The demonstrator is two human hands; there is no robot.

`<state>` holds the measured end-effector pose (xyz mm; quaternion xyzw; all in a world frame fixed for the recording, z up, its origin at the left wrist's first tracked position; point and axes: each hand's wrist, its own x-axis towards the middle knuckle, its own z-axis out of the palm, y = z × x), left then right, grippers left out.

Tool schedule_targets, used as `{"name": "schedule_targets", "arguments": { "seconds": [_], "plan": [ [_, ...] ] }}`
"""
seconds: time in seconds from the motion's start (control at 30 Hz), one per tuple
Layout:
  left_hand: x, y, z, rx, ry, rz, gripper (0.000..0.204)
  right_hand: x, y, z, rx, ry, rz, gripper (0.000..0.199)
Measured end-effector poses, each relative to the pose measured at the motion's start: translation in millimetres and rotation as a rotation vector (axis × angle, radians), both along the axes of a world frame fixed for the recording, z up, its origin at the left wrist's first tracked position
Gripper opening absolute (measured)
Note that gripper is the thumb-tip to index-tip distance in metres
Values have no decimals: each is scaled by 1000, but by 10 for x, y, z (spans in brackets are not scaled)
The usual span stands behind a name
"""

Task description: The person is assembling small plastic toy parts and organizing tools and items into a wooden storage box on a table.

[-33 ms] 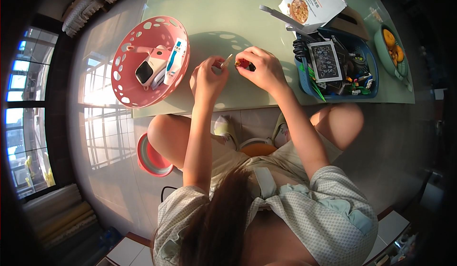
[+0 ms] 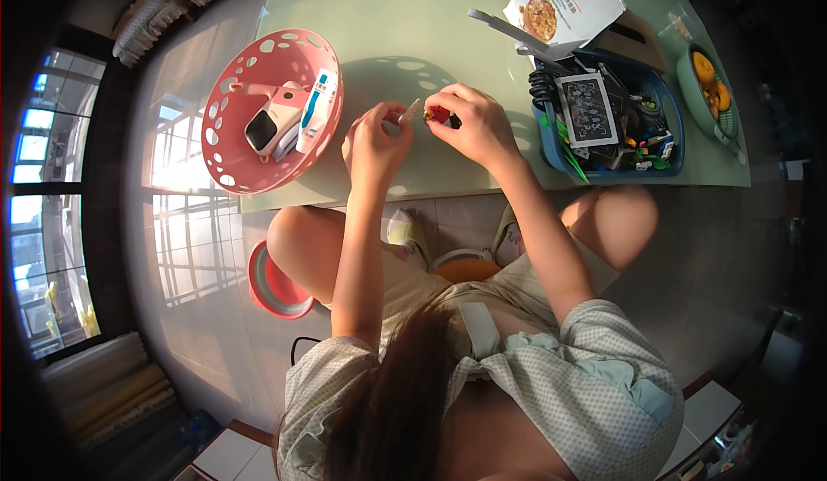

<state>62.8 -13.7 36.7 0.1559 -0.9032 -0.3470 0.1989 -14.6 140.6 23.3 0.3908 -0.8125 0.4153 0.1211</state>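
Note:
My left hand (image 2: 376, 143) is closed in a pinch above the near part of the table. From its fingertips a thin, pale, pointed piece (image 2: 412, 110) sticks out toward my other hand. A short gap away, my right hand (image 2: 475, 128) pinches a small red, yellow and black toy piece (image 2: 438, 115) between thumb and fingers. Both pieces are tiny and partly covered by fingers, so their exact kind cannot be told. The two pieces are close but do not touch.
Left on the pale green table (image 2: 379, 16) stands a pink basket (image 2: 226, 164) holding white devices. To the right is a blue basket (image 2: 562, 167) of small toy parts, a white box (image 2: 573, 3) behind it, and a green basket (image 2: 722, 128) of orange fruit.

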Motion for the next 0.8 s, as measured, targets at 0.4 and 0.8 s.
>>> {"name": "schedule_targets", "arguments": {
  "seconds": [0.4,0.8],
  "plan": [
    [319,147,247,576,195,-77,18,420,127,662,-87,-58,10,18],
    [-171,1123,1068,291,178,-265,20,143,1404,1268,-91,22,-319,16]
  ]
}}
